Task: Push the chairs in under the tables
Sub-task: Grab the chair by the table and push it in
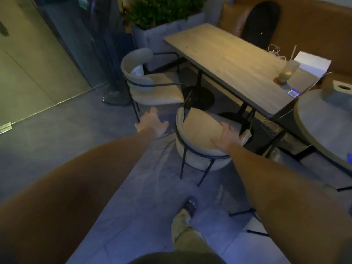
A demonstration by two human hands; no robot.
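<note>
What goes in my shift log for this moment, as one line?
stage: reaching | right hand: on near chair backrest | left hand: open, in air | far chair: untouched | table: both chairs out

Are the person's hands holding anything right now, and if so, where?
Nothing is gripped. The right hand rests open on the curved backrest of the near chair, on its right side. The left hand hangs open in the air, touching nothing.
</note>
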